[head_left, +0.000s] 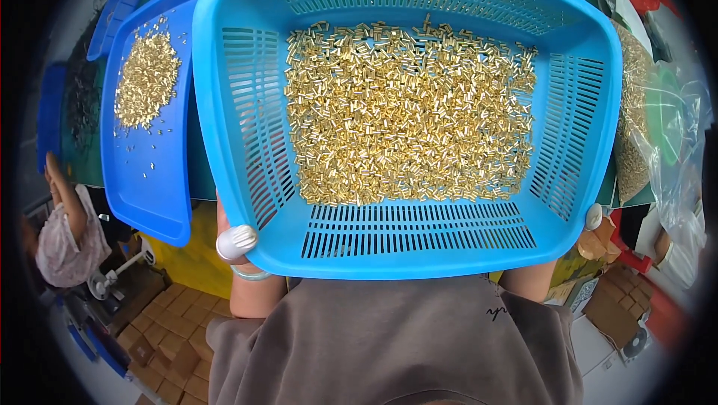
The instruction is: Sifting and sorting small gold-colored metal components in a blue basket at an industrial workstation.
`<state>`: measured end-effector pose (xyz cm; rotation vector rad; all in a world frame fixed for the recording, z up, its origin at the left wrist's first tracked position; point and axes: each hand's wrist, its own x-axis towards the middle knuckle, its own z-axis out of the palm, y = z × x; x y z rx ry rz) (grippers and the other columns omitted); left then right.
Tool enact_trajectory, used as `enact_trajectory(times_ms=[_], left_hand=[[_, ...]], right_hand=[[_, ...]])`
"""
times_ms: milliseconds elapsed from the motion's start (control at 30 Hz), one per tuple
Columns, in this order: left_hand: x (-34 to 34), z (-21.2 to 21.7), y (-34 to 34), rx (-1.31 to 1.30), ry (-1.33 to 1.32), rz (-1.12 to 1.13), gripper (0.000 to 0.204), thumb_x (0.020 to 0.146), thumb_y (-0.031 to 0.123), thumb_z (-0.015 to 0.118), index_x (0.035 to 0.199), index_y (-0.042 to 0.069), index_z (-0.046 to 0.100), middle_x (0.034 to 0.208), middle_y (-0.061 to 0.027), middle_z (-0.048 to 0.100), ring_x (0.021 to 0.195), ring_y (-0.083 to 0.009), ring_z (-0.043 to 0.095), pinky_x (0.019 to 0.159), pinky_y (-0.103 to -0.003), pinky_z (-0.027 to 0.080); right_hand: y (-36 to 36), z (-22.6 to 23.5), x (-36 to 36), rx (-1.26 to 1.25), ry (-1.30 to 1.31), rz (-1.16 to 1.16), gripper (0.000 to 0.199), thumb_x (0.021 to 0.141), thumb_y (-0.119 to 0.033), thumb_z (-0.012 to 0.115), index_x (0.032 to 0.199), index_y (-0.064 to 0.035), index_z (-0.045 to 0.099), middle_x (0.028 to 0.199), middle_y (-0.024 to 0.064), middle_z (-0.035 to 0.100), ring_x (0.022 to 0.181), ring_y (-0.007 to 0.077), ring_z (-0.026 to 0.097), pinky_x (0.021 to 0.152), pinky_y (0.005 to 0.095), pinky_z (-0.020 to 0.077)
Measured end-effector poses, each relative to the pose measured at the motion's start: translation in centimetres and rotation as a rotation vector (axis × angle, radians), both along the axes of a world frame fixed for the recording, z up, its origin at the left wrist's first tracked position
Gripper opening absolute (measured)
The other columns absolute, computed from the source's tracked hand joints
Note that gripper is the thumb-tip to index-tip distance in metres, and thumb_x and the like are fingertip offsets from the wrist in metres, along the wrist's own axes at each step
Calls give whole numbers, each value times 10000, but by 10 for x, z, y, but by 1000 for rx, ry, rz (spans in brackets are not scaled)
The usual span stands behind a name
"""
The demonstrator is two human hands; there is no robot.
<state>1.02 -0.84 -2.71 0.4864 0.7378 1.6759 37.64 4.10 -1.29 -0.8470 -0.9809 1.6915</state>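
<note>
A light blue slotted plastic basket (419, 261) fills the middle of the head view. Across its floor lies a layer of small gold-coloured metal cylinders (411, 121). My left hand (236, 243) grips the basket at its near left corner, a white cover on the thumb over the rim and a pale bangle at the wrist. At the near right corner my right hand (593, 217) holds the rim too, with a white-covered thumb showing. The basket hides most of the fingers of both hands.
Left of the basket is a dark blue tray (149, 180) with a heap of similar gold pieces. A clear bag of small pieces (633, 106) stands at the right. Another person (71, 233) is at far left, near cardboard boxes (176, 315) on the floor.
</note>
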Motion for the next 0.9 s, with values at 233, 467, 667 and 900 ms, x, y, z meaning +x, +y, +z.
enact_trajectory(times_ms=[233,467,667,900], left_hand=[[-1,-5,-2,51,-13,1,837,547,175,613,1302,-32,316,1254,-233,413,1142,-352,438,968,-438,368],[0,-3,1,95,-19,-35,820,555,165,608,1295,-42,321,1238,-235,427,1121,-345,459,948,-423,391],[0,-3,0,91,-36,-31,813,559,148,602,1298,-39,319,1236,-237,428,1110,-348,468,943,-430,402],[-4,-9,-3,106,-53,-13,810,561,137,596,1300,-40,315,1243,-244,419,1118,-364,458,945,-443,402]], right_hand=[[-4,-8,-8,92,157,22,799,685,-290,695,1299,52,315,1250,261,414,1085,327,481,875,392,441],[-1,-15,0,177,315,42,802,690,-312,680,1307,46,312,1268,261,400,1114,338,463,910,407,422],[1,-21,-14,246,452,58,805,694,-330,668,1313,40,309,1284,261,388,1138,348,448,940,420,405],[0,-25,-17,311,555,55,810,689,-347,656,1314,40,314,1296,262,379,1150,357,443,958,432,394]])
